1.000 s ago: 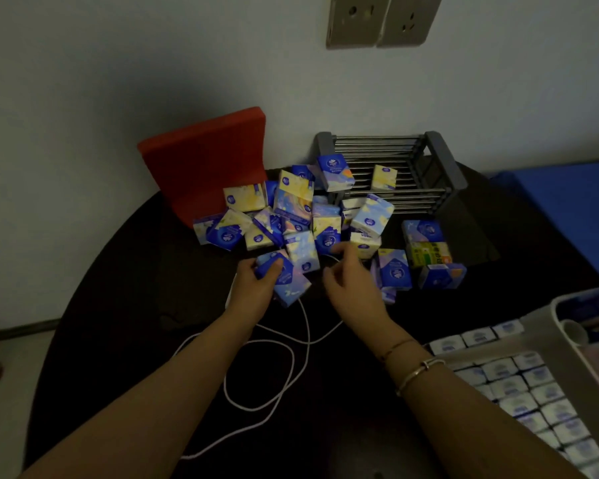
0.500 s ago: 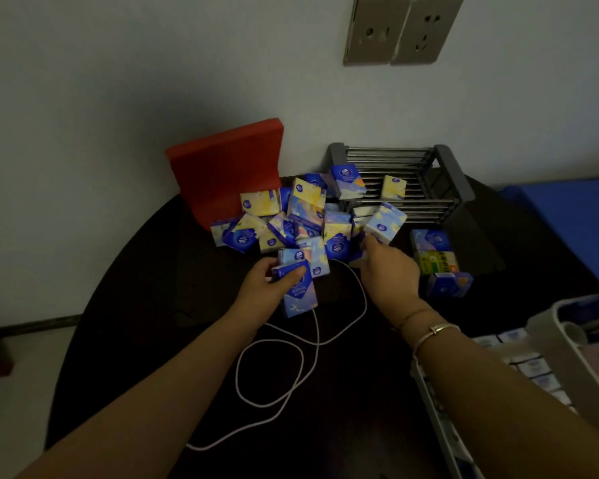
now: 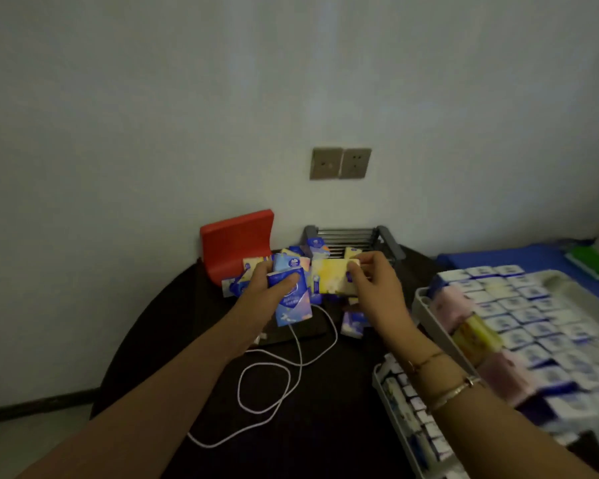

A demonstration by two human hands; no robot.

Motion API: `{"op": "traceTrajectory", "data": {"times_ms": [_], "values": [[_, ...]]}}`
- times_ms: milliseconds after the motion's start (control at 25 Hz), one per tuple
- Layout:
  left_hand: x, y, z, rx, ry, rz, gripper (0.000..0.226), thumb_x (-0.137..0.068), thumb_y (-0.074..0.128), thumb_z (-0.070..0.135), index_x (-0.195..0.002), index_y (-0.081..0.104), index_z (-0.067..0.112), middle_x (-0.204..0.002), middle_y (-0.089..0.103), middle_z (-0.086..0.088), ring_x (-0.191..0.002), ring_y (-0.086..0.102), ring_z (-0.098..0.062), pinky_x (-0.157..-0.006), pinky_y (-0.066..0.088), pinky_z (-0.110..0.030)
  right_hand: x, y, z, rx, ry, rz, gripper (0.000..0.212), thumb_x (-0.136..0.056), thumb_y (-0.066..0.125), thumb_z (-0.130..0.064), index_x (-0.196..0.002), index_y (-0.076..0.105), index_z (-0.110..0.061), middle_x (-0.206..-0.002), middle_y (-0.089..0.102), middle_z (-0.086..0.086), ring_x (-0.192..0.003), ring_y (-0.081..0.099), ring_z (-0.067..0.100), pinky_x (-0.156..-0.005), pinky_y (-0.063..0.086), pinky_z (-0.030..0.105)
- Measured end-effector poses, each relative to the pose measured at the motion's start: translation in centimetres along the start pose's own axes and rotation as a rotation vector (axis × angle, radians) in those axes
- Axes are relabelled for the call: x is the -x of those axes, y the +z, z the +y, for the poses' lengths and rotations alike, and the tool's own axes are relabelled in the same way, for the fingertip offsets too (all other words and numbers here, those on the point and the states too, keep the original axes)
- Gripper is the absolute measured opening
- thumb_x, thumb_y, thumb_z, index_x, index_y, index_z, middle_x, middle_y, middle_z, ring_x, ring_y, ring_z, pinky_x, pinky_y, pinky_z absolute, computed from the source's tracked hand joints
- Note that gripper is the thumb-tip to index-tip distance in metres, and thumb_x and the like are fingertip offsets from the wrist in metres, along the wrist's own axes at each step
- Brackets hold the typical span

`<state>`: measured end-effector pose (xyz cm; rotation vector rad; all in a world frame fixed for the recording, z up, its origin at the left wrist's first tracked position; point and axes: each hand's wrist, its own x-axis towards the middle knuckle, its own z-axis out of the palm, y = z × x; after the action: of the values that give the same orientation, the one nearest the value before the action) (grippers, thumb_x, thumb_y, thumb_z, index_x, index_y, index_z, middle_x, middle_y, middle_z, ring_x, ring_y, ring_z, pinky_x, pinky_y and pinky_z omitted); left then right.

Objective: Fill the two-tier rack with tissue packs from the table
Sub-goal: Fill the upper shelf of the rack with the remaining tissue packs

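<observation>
Our left hand [image 3: 268, 288] gripped blue tissue packs [image 3: 291, 299]; our right hand [image 3: 369, 288], nearer the 2-tier rack [image 3: 429, 312] at right, pinched a yellow pack [image 3: 331, 280].

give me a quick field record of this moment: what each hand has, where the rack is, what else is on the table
left hand: left hand grips blue tissue packs
right hand: right hand pinches a yellow tissue pack
rack: two-tier rack at right, both tiers lined with packs
loose pile: tissue packs heaped near the wall
table: dark table
other: white cable, red stand, metal wire rack
</observation>
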<state>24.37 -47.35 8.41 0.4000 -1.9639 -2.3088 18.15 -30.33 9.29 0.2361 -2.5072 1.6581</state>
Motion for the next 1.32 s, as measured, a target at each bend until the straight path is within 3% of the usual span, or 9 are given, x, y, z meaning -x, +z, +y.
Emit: {"op": "traceTrajectory", "data": {"times_ms": [120,200,280,400,520,640,840,1080,1320], "values": [[2.6,3.3,3.5,0.013,0.095,-0.040,0.030,-0.092,0.057,0.014,-0.115,0.039,0.022,-0.102,0.061,-0.006,-0.074,0.064,-0.015,-0.068,0.055,-0.035,1.9,-4.2,-4.1,-0.101,-0.002,-0.011,0.015,-0.092,0.049,-0.009,-0.106,0.049,-0.013,-0.093,0.056,0.003,-0.086,0.060,0.022,-0.069,0.057,0.035],[4.0,5.4,5.3,-0.009,0.121,-0.048,0.031,-0.092,0.056,0.016,-0.116,0.037,0.022,-0.100,0.060,-0.006,-0.075,0.064,-0.017,-0.075,0.054,-0.041,2.4,-7.2,-6.1,-0.069,0.004,-0.013,0.030,-0.086,0.054,-0.001,-0.114,0.047,-0.010,-0.094,0.055,0.005,-0.087,0.058,0.022,-0.069,0.053,0.028],[5.3,7.3,6.7,-0.071,0.138,-0.062,0.030,-0.094,0.054,0.019,-0.117,0.036,0.022,-0.100,0.060,-0.007,-0.079,0.064,-0.021,-0.081,0.053,-0.046,2.5,-10.1,-7.0,-0.097,0.040,0.013,0.042,-0.082,0.059,0.001,-0.121,0.045,-0.007,-0.097,0.056,0.009,-0.086,0.058,0.023,-0.074,0.052,0.034],[7.3,10.9,8.5,-0.139,0.170,-0.167,0.030,-0.094,0.053,0.018,-0.119,0.035,0.016,-0.112,0.059,-0.014,-0.094,0.063,-0.029,-0.089,0.051,-0.051,2.2,-14.9,-7.0,-0.208,0.033,0.042,0.032,-0.084,0.059,0.001,-0.116,0.055,0.002,-0.087,0.061,0.010,-0.071,0.059,0.022,-0.067,0.052,0.034],[8.0,16.0,9.3,-0.184,0.242,-0.323,0.037,-0.091,0.058,0.017,-0.122,0.038,0.013,-0.116,0.061,-0.010,-0.098,0.065,-0.024,-0.080,0.057,-0.037,1.9,-19.7,-6.1,-0.278,-0.038,-0.031,0.020,-0.087,0.059,-0.002,-0.106,0.060,-0.010,-0.086,0.064,0.005,-0.072,0.059,0.013,-0.063,0.049,0.023],[7.6,22.2,9.0,-0.238,0.329,-0.387,0.035,-0.085,0.066,0.016,-0.114,0.046,0.013,-0.115,0.062,-0.009,-0.094,0.067,-0.020,-0.073,0.058,-0.028,1.7,-25.0,-3.9,-0.406,-0.058,-0.133,0.017,-0.091,0.055,-0.004,-0.104,0.059,-0.014,-0.095,0.066,0.008,-0.081,0.063,0.017,-0.070,0.054,0.029],[6.4,32.7,6.7,-0.348,0.444,-0.386,0.035,-0.077,0.076,0.016,-0.104,0.054,0.015,-0.101,0.061,0.003,-0.086,0.062,-0.014,-0.066,0.055,-0.023,0.9,-34.4,2.8,-0.479,0.014,-0.256,0.044,-0.073,0.064,-0.005,-0.115,0.055,-0.014,-0.111,0.064,0.012,-0.099,0.063,0.022,-0.085,0.053,0.039],[5.0,38.6,3.8,-0.495,0.506,-0.295,0.037,-0.072,0.080,0.026,-0.102,0.058,0.021,-0.114,0.050,-0.005,-0.081,0.048,0.003,-0.061,0.039,0.001,-0.1,-39.0,7.8,-0.127,-0.057,-0.360,0.072,-0.071,0.078,-0.006,-0.130,0.042,-0.026,-0.123,0.058,0.004,-0.118,0.055,0.019,-0.094,0.052,0.040],[4.1,36.6,2.6,-0.614,0.389,-0.319,0.045,-0.077,0.072,0.037,-0.117,0.050,0.032,-0.122,0.049,0.005,-0.092,0.048,0.002,-0.071,0.042,-0.013,-1.0,-40.1,10.1,-0.065,-0.036,-0.486,0.064,-0.075,0.073,0.004,-0.124,0.042,-0.023,-0.121,0.058,0.006,-0.116,0.056,0.020,-0.095,0.051,0.041]]}}
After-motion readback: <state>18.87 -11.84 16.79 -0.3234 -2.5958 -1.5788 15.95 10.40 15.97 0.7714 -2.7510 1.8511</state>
